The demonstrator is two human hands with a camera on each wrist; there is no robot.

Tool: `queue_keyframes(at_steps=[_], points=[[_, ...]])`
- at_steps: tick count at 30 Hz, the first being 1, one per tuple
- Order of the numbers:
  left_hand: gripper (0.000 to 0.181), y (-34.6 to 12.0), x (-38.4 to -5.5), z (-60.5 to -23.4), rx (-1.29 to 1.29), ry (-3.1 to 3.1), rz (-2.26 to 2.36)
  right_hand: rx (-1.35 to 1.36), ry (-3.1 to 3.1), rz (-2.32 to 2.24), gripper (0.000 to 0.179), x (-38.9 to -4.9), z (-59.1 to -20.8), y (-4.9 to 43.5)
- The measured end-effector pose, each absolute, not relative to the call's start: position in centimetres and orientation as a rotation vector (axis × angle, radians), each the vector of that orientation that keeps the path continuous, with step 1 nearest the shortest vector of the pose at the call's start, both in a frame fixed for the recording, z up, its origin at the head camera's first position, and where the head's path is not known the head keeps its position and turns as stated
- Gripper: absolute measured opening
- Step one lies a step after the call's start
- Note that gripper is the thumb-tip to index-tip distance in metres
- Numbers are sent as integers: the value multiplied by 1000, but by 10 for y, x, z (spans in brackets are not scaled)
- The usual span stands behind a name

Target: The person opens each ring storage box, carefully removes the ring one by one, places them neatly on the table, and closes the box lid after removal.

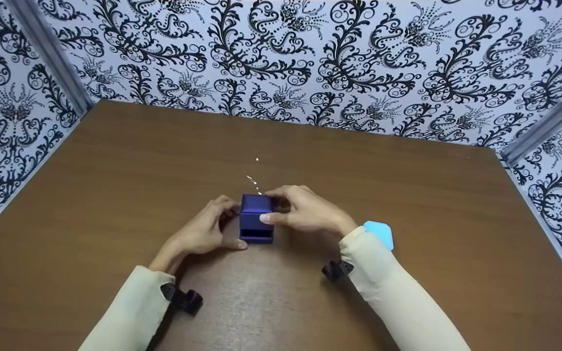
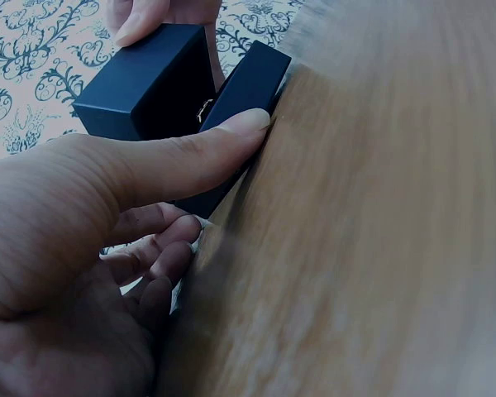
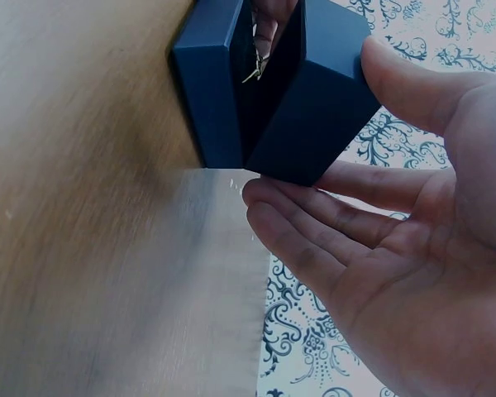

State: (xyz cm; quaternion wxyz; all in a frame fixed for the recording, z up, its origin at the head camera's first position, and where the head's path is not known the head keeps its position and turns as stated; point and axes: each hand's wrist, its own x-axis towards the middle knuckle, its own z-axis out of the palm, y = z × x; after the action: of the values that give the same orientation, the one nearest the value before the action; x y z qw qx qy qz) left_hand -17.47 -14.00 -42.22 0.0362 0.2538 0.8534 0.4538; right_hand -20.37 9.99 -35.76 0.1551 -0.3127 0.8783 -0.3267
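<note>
A small dark blue jewelry box sits on the table between both hands, its lid partly raised. My left hand holds the base from the left, the thumb pressed along its front edge and the other fingers curled behind. On the other side, my right hand grips the lid, thumb on its front and fingers at the rear. Through the gap between lid and base shows a bit of gold-coloured metal, mostly hidden by the box.
A light blue flat piece lies partly under the right forearm. Behind the box runs a line of small bright specks on the brown table. Patterned panels border the table at the back and sides.
</note>
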Motion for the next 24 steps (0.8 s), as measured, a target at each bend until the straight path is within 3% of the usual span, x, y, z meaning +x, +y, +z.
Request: queue_keyframes(at_steps=[24], points=[[66,-140,-175,-421,818,2615,1412,-870,2457,-974,55,-213,-360,102]])
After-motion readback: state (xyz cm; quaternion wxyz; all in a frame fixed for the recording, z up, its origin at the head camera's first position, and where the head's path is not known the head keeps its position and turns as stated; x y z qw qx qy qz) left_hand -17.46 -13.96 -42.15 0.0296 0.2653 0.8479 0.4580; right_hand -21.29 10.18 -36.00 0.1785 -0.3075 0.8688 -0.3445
